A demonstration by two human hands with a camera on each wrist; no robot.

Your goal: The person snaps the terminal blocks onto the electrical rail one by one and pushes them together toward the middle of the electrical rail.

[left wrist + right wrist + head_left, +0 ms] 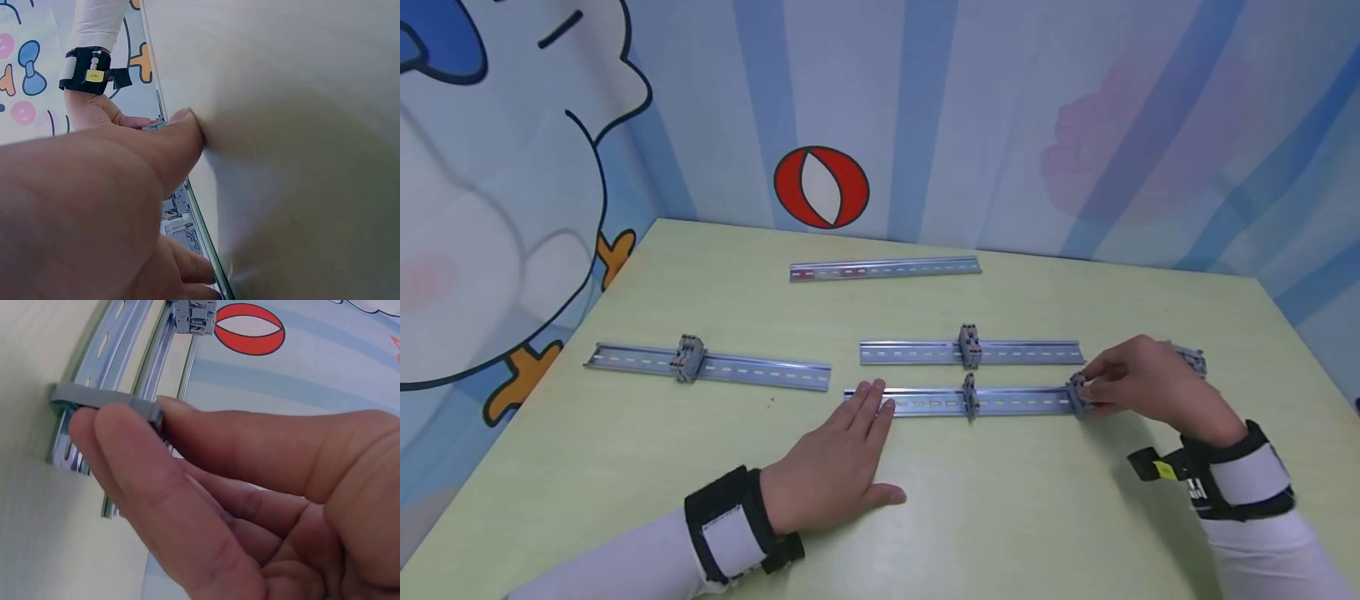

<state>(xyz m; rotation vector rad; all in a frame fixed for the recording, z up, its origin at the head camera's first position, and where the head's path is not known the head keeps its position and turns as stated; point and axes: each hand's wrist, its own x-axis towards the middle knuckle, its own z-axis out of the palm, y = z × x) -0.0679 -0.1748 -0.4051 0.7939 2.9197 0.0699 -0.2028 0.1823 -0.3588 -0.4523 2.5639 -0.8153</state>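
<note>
Grey block (106, 397), one: slim, narrow, flat-sided; pinched between thumb and fingers of the right hand (1157, 387), at the near rail's right-hand end. Long axis crosswise to the rail; whether fully seated cannot be told.

Near rail (1022, 402), one: silvery metal, slotted along its middle, raised edges; long axis running left to right from hand to hand. Left hand (835, 471): fingers straight, tips resting on the rail's left end, thumb spread on the table (970, 517).

Carried on near rail, between the hands: one thin grey block (971, 397), upright, set crosswise.

Second rail (910, 352), just beyond the near rail and roughly parallel; carries a thicker grey block stack (969, 346), likewise crosswise.

Left rail (767, 372), beyond and left of the left hand, slightly slanted; carries a grey block cluster (687, 358).

Back rail (887, 269), farthest from both hands; reddish patches in its left half.

Grey piece (1191, 360), behind the right hand, partly hidden by it.
</note>
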